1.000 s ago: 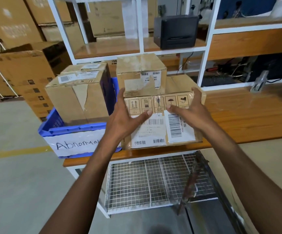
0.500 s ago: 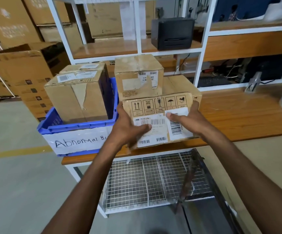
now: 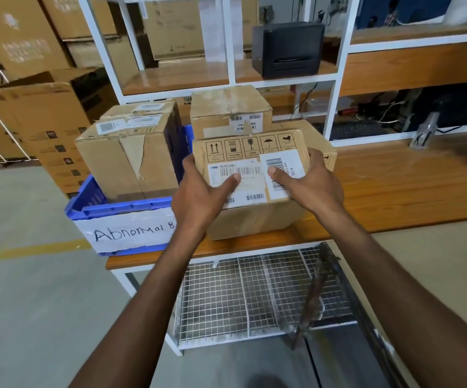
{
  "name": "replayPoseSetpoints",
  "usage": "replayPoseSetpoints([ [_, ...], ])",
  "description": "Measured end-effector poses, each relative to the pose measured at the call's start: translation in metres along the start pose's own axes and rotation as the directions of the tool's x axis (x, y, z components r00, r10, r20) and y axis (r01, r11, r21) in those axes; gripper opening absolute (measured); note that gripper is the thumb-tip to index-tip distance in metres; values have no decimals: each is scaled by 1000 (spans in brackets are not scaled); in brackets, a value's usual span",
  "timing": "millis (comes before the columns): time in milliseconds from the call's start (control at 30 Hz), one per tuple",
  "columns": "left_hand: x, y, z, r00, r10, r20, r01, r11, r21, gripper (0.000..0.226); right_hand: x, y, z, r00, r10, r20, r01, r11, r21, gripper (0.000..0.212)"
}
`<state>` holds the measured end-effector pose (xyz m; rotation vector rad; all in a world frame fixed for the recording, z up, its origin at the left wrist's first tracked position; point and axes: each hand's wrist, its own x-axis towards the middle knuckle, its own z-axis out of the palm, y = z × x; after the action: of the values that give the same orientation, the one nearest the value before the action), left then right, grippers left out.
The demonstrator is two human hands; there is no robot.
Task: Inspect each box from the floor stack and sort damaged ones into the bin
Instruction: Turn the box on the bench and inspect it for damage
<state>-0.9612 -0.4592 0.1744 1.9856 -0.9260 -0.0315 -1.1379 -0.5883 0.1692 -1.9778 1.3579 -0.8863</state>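
The box (image 3: 254, 148) is up in both hands at the front edge of the wooden table (image 3: 394, 189), with its labelled face tipped toward the camera. Whether its base rests on the wood is hard to tell. The left hand (image 3: 198, 197) wraps its fingers round the left side, thumb flat on the white label (image 3: 240, 175). The right hand (image 3: 314, 183) clamps the right side the same way, thumb on the barcode sticker (image 3: 282, 163). So this one looks mid-inspection, with no verdict yet.

Just to the left, the blue bin (image 3: 120, 210) marked "Abnormal" already holds a box with torn tape (image 3: 125, 163) and another box behind it (image 3: 139, 112). Further back, outside the bin, stands a smaller box (image 3: 229, 107), seemingly passed as sound. The floor stack is out of view, so how many boxes remain cannot be judged.
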Motion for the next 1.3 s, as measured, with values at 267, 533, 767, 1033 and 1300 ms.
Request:
replayPoseSetpoints([
  [267,-2,-16,-16,967,88,240,-40,979,-198,110,4,18,-17,951,-43,307,-29,974,226,123],
  [533,-19,-8,0,991,87,103,-86,996,-10,112,-3,22,-10,971,-37,237,-16,977,215,130],
  [767,2,7,-27,943,277,185,-277,960,-26,85,-3,17,-32,942,-238,237,176,950,257,100],
  [1033,-1,1,-15,983,170,70,-168,985,-34,55,-2,6,-25,966,-229,119,215,969,125,83],
  [1300,16,11,-17,989,84,-124,-73,993,92,75,1,-10,-30,983,-172,-57,177,981,78,84],
])
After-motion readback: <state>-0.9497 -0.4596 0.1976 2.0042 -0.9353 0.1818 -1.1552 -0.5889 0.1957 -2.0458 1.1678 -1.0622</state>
